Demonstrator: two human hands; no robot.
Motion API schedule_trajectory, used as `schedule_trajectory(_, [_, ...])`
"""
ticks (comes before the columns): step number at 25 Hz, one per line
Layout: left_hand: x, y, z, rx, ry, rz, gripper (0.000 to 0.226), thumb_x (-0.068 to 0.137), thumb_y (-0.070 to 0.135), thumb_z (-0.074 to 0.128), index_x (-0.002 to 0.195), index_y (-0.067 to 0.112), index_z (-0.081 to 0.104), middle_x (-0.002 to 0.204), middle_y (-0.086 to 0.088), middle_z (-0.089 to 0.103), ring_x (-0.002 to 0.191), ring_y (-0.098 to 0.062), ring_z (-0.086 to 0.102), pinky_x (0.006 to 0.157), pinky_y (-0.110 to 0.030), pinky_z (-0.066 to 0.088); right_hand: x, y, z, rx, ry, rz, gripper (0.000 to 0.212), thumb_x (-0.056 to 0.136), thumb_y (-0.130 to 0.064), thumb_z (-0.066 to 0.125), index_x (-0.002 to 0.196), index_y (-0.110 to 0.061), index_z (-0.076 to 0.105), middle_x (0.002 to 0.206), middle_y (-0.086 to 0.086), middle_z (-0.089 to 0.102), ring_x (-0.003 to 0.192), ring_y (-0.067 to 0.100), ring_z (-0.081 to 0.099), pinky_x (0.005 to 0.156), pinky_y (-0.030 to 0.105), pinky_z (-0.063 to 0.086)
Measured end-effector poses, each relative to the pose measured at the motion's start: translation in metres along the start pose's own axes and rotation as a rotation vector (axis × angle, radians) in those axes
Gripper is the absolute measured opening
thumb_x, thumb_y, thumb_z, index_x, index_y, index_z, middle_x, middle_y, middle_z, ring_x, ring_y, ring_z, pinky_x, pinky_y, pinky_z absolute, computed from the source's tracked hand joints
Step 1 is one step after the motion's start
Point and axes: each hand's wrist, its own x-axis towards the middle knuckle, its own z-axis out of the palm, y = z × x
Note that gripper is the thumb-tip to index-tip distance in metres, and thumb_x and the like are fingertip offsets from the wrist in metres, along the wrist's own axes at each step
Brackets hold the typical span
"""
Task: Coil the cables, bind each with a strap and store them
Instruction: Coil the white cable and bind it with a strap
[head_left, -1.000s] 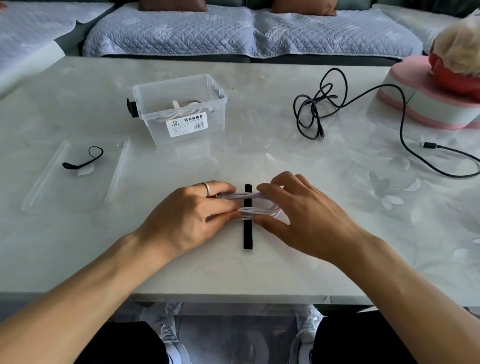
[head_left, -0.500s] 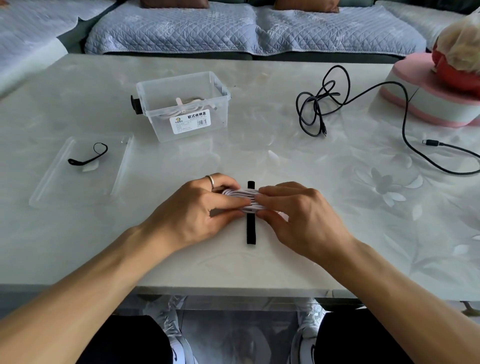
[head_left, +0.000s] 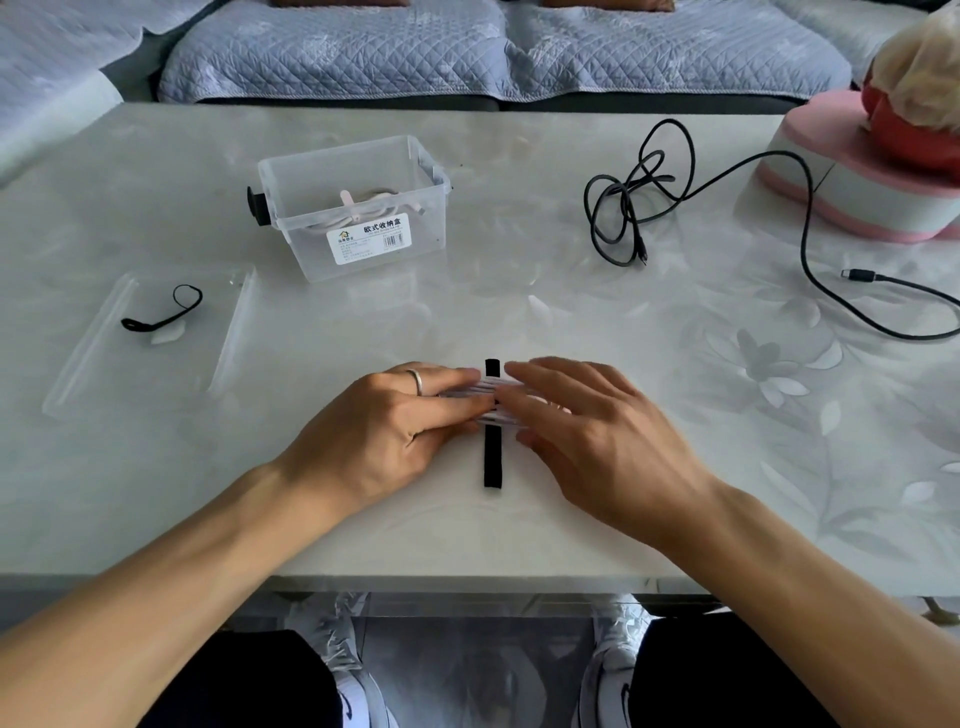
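Your bench (head_left: 519, 530), w/ clear box (head_left: 358, 208) already holding one bound cable, black cable (head_left: 631, 202) loose at far right. Since half a sec ago your right hand (head_left: 597, 431) has uncurled; fingers now lie flat, pressing the white coil (head_left: 485, 399) across the black strap (head_left: 492, 457). Left hand (head_left: 387, 426), fingers straight, pins the coil's other end. Coil looks settled; strap wrap likely next. Neither grip closes round anything.

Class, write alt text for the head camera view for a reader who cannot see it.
Two hands, left hand and right hand, press a coiled white cable flat across a black strap on a pale table. Behind lie a clear storage box and a loose black cable.
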Motion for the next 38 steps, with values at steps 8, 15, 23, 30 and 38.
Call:
schedule_trajectory(8, [0.002,0.004,-0.003,-0.103,0.002,-0.064,0.030,0.090,0.030,0.061,0.108,0.012,0.075,0.118,-0.012,0.070,0.105,-0.021,0.067,0.093,-0.028,0.051,0.006,-0.010,-0.013,0.144,-0.136,-0.043,0.023,0.083,-0.045,0.068,0.091,-0.025,0.077,0.080,-0.003,0.063,0.075,0.022,0.056,0.065,0.033,0.045])
schedule_trajectory(15, [0.000,0.001,0.001,-0.096,0.008,-0.061,0.029,0.091,0.032,0.061,0.107,0.014,0.076,0.117,-0.011,0.069,0.104,-0.023,0.069,0.087,-0.036,0.056,0.021,-0.011,-0.011,0.111,0.001,-0.011,0.022,0.096,-0.018,0.053,0.082,-0.007,0.066,0.076,0.006,0.058,0.069,0.028,0.050,0.063,0.038,0.044])
schedule_trajectory(23, [-0.001,0.005,0.000,-0.005,-0.003,-0.025,0.031,0.092,0.031,0.055,0.110,0.017,0.075,0.120,-0.011,0.070,0.105,-0.027,0.068,0.082,-0.041,0.059,0.057,0.008,-0.001,0.225,-0.131,0.295,0.022,0.090,-0.025,0.055,0.082,-0.012,0.070,0.075,-0.001,0.060,0.073,0.021,0.056,0.064,0.037,0.046])
schedule_trajectory(30, [-0.002,0.005,0.004,-0.037,0.042,-0.069,0.029,0.090,0.033,0.060,0.105,0.015,0.077,0.116,-0.010,0.071,0.102,-0.023,0.069,0.083,-0.037,0.058,0.036,0.015,-0.023,0.397,-0.084,0.204,0.018,0.080,-0.009,0.059,0.090,-0.014,0.072,0.079,-0.003,0.061,0.069,0.009,0.055,0.065,0.018,0.043])
schedule_trajectory(38, [-0.002,0.009,0.001,-0.090,0.039,-0.122,0.029,0.090,0.033,0.060,0.104,0.015,0.078,0.118,-0.009,0.070,0.104,-0.021,0.069,0.087,-0.036,0.056,0.017,-0.001,-0.021,0.106,-0.211,-0.137,0.034,0.079,-0.050,0.073,0.101,-0.025,0.074,0.087,-0.002,0.061,0.078,0.023,0.055,0.069,0.034,0.044])
